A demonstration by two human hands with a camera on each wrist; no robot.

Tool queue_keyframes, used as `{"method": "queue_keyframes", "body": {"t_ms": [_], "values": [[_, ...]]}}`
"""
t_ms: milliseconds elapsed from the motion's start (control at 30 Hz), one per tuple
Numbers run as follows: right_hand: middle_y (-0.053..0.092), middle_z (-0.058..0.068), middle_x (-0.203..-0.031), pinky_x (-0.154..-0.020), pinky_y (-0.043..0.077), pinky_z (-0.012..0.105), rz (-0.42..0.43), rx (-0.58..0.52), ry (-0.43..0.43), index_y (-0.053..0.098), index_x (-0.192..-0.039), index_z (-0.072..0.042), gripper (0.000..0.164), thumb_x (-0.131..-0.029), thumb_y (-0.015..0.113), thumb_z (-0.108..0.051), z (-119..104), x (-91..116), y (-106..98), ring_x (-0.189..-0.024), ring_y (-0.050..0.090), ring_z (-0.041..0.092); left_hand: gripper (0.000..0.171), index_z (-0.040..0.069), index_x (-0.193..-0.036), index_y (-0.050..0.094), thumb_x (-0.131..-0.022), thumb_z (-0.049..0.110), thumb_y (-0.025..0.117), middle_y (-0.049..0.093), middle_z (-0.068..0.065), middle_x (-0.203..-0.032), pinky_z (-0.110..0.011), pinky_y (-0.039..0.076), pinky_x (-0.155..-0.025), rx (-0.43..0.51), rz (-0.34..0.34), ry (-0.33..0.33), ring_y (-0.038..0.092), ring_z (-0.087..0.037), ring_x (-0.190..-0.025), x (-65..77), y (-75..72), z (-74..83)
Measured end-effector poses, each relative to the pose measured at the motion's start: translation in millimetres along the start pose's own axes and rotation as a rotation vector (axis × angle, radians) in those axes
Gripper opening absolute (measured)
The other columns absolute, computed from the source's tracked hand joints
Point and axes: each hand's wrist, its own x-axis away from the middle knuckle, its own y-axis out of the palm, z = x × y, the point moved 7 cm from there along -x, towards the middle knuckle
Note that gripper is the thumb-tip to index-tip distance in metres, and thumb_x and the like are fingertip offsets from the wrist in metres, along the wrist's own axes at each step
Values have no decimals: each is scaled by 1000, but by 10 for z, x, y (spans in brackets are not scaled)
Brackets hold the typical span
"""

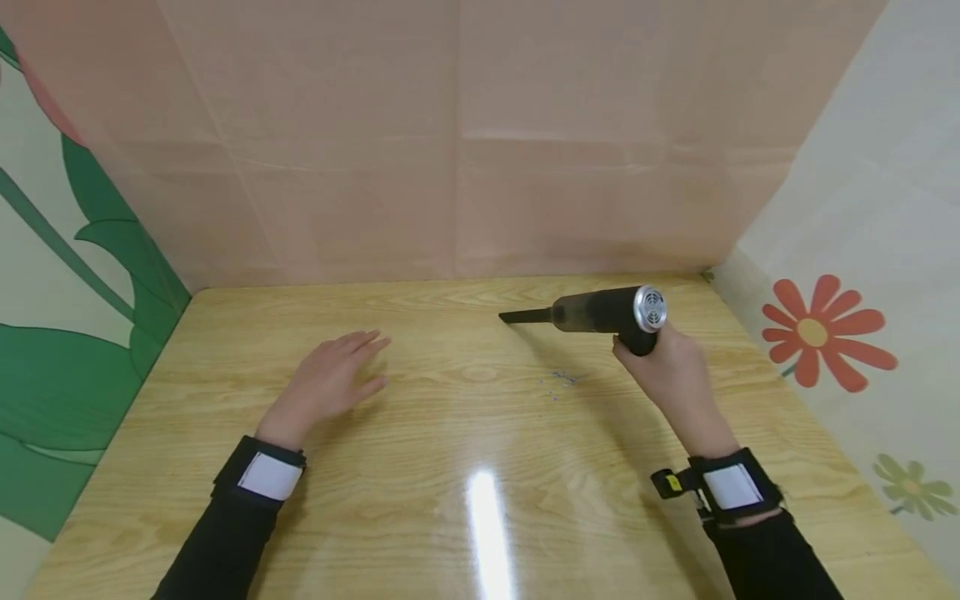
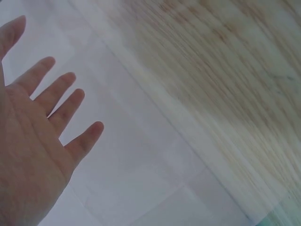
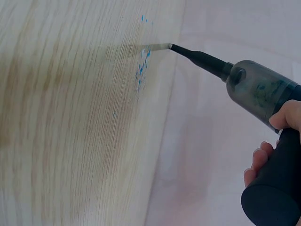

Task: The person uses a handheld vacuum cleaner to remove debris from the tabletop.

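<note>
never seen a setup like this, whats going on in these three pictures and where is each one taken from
There is no robot here, just a person working bare-handed. The wide picture is taken from the person's head, looking forward and down; the other two are taken from the left and right wrists. On the wood-grain table lie small blue bits. The right hand has what looks like a handheld vacuum in its grip, with a thin nozzle at the front. The left hand holds nothing, its fingers extended.
</note>
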Motion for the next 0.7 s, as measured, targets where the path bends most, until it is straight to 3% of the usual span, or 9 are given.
{"method": "queue_keyframes", "body": {"t_ms": [333, 533, 700], "values": [[61, 20, -67, -43, 44, 44, -71, -18, -16, 57, -103, 5, 36, -79, 76, -15, -197, 212, -77, -48, 52, 26, 62, 11, -148, 48, -96, 41, 64, 43, -16, -151, -59, 33, -110, 27, -8, -29, 40, -38, -138, 154, -9, 46], [63, 23, -69, -46, 49, 51, -54, -27, -52, 57, -100, 6, 37, -76, 78, -14, -326, 337, -140, -52, 59, 32, 65, 11, -148, 47, -95, 44, 65, 43, -16, -152, -60, 32, -110, 18, -6, -30, 39, -39, -138, 263, -57, 88], [64, 21, -68, -45, 50, 49, -40, -42, -103, 59, -96, 6, 33, -75, 78, -12, -423, 369, -133, -51, 60, 31, 66, 11, -148, 47, -95, 45, 65, 43, -16, -152, -61, 33, -110, 7, 15, -24, 40, -39, -137, 313, -72, 101]]}}
